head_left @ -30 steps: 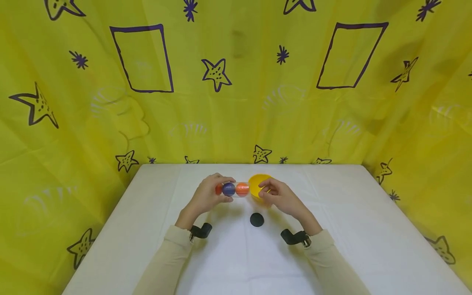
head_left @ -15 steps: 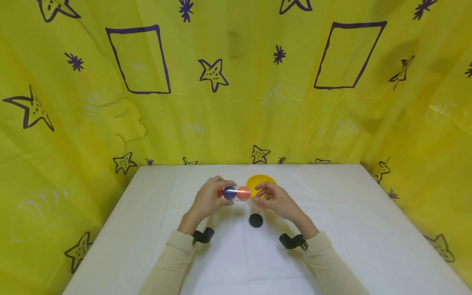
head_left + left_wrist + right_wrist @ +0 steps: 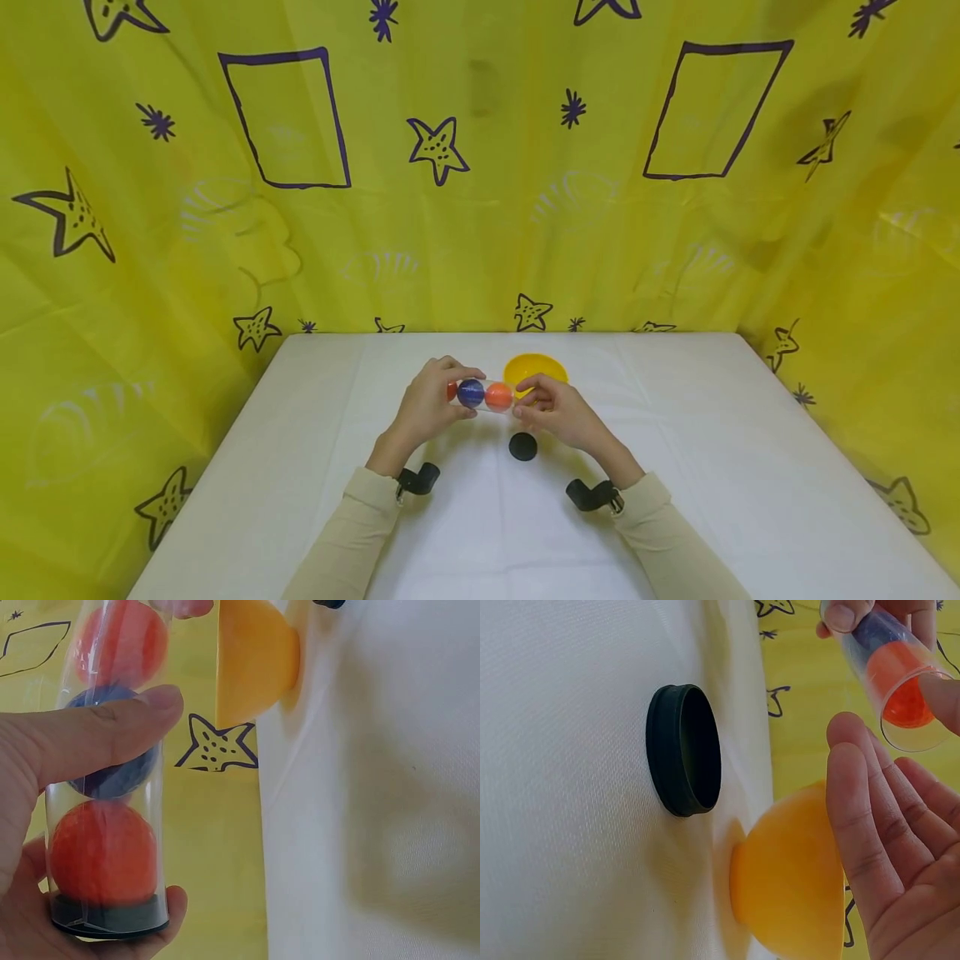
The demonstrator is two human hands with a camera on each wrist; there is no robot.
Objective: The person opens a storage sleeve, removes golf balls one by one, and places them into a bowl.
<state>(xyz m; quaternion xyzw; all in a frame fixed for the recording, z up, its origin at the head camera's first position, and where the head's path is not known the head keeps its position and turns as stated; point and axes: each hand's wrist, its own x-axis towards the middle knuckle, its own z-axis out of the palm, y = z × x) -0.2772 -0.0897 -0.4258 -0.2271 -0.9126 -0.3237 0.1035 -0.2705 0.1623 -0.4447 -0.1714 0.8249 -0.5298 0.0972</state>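
Left hand (image 3: 420, 408) gripping a clear plastic tube (image 3: 485, 395), right hand (image 3: 558, 410) at its mouth.
Head view: the tube is held sideways above the white tabletop (image 3: 480, 517), its mouth end beside the yellow bowl (image 3: 536, 363), while a round black cap (image 3: 522, 447) lies on the tabletop nearer the person. Left wrist view: thumb and fingers curl round the tube, with a red ball (image 3: 103, 851) next to the black end plug (image 3: 109, 919), a blue ball (image 3: 112, 780) partly behind the thumb, and an orange-red ball (image 3: 121, 641) toward the mouth. Right wrist view: the cap lies hollow side up near the bowl; the right hand's fingers extend loosely, wide of the thumb, which overlaps the tube's rim, though whether it touches is hard to tell.
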